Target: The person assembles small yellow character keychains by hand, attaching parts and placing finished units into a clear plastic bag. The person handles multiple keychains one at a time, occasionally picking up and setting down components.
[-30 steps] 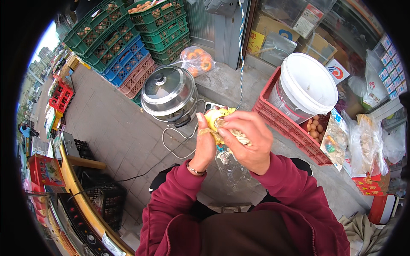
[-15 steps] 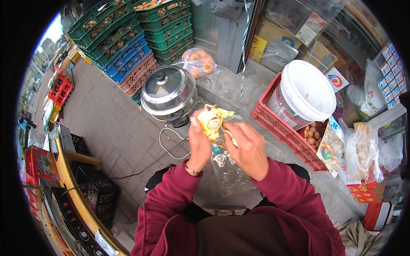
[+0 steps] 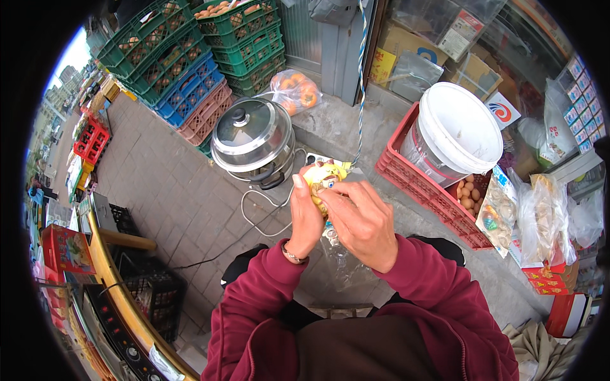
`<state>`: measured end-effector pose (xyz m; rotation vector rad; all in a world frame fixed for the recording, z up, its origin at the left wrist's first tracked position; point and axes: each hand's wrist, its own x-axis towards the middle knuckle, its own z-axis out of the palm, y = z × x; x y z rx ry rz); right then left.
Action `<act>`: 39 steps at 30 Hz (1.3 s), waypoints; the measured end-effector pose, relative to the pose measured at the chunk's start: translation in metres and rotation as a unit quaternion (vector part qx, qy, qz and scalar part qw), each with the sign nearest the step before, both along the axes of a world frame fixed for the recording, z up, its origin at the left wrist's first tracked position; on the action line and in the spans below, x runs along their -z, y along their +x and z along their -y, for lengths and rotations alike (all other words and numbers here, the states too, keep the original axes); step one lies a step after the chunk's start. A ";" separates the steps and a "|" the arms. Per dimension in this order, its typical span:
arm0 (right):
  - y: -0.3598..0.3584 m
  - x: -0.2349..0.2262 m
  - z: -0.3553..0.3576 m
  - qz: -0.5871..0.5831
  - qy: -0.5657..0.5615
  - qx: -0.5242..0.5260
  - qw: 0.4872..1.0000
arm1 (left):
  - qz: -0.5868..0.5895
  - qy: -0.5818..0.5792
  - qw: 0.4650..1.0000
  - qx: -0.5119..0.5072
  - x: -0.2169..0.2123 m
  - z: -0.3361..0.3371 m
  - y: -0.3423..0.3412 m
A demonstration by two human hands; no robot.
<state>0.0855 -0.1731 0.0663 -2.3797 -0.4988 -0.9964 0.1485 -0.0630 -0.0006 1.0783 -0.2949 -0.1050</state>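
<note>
just grey paving (image 3: 143,171) underfoot, a concrete step (image 3: 337,124), ribbed metal wall (image 3: 300,41), big cluttered window (image 3: 508,51), wood-edged desk (image 3: 109,273) lower left, pale daytime sky (image 3: 75,54)

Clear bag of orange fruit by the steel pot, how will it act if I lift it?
The clear bag will probably sag, its plastic looking thin and crumpled. The orange fruit inside looks round, so it may shift and roll.

An unzipped maroon zip-front jacket (image 3: 254,311) with 2 long sleeves (image 3: 438,270), dark brown top (image 3: 362,349), metallic bracelet (image 3: 292,256) on the left wrist (image 3: 298,245), black trousers (image 3: 292,315), 2 black shoes (image 3: 243,261).
</note>
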 end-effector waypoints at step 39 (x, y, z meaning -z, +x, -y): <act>0.003 0.006 0.015 -0.075 0.091 0.008 0.993 | -0.063 -0.061 0.996 -0.032 0.002 0.002 0.009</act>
